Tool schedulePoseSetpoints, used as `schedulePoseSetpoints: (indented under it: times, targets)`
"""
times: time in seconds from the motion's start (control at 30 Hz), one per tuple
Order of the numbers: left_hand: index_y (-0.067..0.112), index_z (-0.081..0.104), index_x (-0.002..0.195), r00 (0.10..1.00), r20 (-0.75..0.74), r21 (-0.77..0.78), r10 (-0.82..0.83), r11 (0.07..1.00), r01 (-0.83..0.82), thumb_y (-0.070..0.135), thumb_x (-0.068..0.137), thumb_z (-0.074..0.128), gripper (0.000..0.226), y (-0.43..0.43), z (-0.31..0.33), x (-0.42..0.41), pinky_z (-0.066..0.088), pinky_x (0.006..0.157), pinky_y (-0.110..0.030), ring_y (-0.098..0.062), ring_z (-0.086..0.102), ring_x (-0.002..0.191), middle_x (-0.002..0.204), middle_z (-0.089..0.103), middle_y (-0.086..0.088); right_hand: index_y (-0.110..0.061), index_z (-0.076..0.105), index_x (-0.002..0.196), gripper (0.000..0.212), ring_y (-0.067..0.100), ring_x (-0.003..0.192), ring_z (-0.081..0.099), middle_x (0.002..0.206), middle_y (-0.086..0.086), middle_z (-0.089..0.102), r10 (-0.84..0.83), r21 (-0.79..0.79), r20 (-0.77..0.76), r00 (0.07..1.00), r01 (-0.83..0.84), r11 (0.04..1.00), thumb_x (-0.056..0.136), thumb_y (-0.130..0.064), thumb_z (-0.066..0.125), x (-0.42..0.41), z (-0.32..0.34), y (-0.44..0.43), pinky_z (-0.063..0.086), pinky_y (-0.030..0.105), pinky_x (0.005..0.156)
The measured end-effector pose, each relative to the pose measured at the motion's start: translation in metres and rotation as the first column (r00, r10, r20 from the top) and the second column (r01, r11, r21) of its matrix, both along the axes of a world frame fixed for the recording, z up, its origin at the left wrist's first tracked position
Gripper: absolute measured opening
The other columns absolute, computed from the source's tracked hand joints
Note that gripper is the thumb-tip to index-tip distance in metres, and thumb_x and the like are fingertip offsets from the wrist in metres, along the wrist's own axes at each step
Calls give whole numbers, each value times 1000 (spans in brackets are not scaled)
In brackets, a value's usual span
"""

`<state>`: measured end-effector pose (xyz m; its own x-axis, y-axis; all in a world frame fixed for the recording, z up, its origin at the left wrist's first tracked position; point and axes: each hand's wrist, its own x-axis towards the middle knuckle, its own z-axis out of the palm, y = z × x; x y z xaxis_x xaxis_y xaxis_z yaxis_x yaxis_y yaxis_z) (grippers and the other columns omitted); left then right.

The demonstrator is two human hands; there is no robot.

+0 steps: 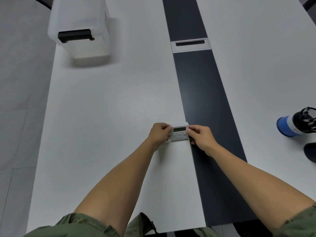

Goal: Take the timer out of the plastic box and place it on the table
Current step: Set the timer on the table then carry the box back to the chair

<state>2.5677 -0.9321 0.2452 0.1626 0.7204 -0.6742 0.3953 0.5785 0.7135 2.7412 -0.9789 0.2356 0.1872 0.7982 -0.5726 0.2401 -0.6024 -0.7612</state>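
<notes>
Nearest the cam: olive green clothing (82, 224) along bottom edge, both bare forearms reaching fwd over the white counter (106, 103).

Mid counter: both hands on the timer (179, 132). Left hand (158, 134) has its grip pressed on the timer's left edge, fingertips curled round that side. Right hand (202, 139) does the same on the right edge, grip pinching the timer w/ thumb at the front face and the other fingers tucked behind/under. Timer is small, white, rectangular, greenish LCD at top, row of round buttons below, face tilted up toward cam. It sits right at the border btw the white surface and the dark strip (201, 86) that runs down the counter's middle. Cannot tell if its base is touching the counter or held just above.

Right side, well apart from the hands: a blue-and-white cylinder w/ black top (290, 124) lying on its side, and a dark rounded obj (310, 151) just below it, cut off by frame edge.

Farther up the strip: a grey cable-port cover w/ a slot (190, 44).

Far left: translucent plastic box (80, 28) w/ black latch (75, 35) on its near end, lid on, standing on the counter, well apart from the timer. Timer is out of it.
</notes>
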Motion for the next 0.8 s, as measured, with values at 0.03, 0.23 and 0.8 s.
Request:
schedulePoseSetpoints:
  times: [0.03,0.23,0.8]
  targets:
    - [1,66,109,1000,3,-3,-3,1000,3,16,98,49,25,1,0,2,49,71,-31,-24,56,84,95,62,-16,-15,66,121,26,14,92,64,101,-4,69,6,-11,1,1000,-6,1000,98,-18,55,2,1,0,56,34,77]
    - [4,68,107,1000,-17,-23,-3,1000,2,22,97,50,27,2,-2,9,43,69,-32,-22,52,81,94,63,-10,-14,65,124,28,7,90,60,103,-4,66,3,-27,-9,1000,-3,1000,98,-17,55,8,4,-2,49,20,71]
    - [4,67,113,998,-61,-20,9,1000,-11,27,98,50,32,1,-1,9,39,72,-33,-20,50,82,109,67,-15,-12,66,123,29,19,108,61,119,4,68,58,-83,68,996,-53,995,95,-10,59,13,-2,1,51,37,98]
